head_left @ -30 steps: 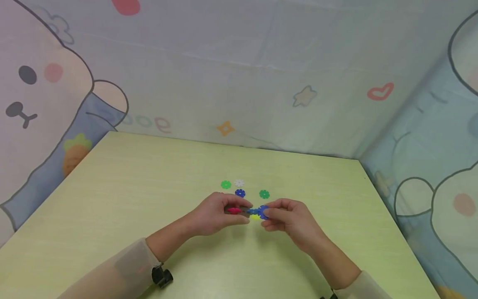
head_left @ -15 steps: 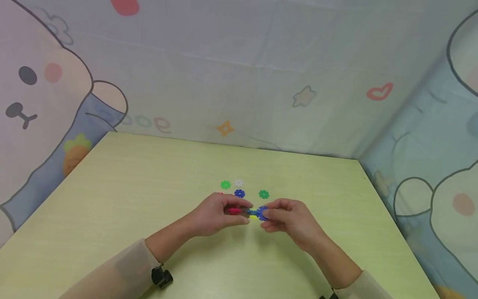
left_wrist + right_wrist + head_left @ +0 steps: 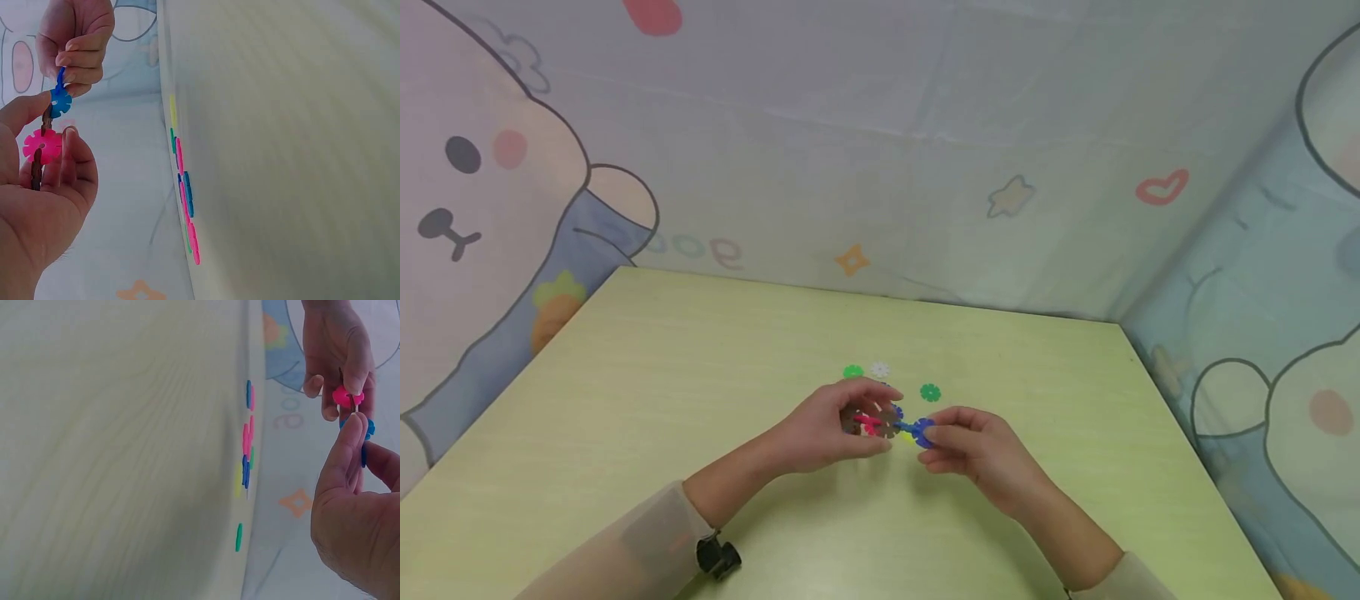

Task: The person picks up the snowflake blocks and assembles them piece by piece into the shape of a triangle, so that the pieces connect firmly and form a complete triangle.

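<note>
A short chain of interlocking snowflake discs spans both hands above the table. Its brown discs [image 3: 887, 423] alternate with a pink disc [image 3: 42, 145], followed by a light blue disc [image 3: 60, 102] and a dark blue disc [image 3: 923, 433] at the right end. My left hand [image 3: 820, 427] curls loosely round the brown and pink part, thumb below and fingers above in the head view. In the left wrist view its thumb tip lies beside the upper brown disc [image 3: 47, 117]. My right hand [image 3: 988, 450] pinches the dark blue end disc between thumb and forefinger, which partly cover it.
Loose snowflake discs lie on the table [image 3: 715, 350] beyond the hands: a light green disc [image 3: 853, 372], a white disc [image 3: 880, 369] and a green disc [image 3: 930, 392]. A yellow disc [image 3: 907, 438] shows beneath the chain. A printed cloth [image 3: 925, 167] hangs behind the table.
My left hand has shifted slightly left and its fingers have spread wider, showing more of the brown and pink discs. My right hand has moved slightly left and down, still pinching the dark blue disc.
</note>
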Tool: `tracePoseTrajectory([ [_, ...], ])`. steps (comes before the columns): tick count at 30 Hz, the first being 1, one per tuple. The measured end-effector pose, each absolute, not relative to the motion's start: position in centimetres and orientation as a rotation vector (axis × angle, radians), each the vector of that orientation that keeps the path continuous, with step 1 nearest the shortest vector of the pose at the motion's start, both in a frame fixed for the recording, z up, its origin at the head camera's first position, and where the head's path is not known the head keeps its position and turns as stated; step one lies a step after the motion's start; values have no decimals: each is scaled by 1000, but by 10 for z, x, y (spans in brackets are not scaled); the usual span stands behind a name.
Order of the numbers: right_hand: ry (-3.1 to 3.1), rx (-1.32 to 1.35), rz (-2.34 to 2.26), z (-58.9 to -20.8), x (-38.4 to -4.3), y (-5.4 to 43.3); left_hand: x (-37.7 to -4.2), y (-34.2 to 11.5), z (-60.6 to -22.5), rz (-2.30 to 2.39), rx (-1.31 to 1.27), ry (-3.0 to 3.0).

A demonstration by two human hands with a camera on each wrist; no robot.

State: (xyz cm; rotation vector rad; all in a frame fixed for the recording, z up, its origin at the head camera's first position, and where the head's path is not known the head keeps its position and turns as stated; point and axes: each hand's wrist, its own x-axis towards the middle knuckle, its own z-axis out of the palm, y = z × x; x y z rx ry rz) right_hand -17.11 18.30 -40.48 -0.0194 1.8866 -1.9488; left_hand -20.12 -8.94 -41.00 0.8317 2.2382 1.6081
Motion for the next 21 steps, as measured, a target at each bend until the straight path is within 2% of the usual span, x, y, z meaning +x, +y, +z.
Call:
tracePoseTrajectory([
  [15,1841,-14,-1984,-404,-169,183,-201,-97,-412,1680,766,2261],
  [21,1858,16,-1999,-404,-170,181,-202,-101,-413,1733,598,2218],
])
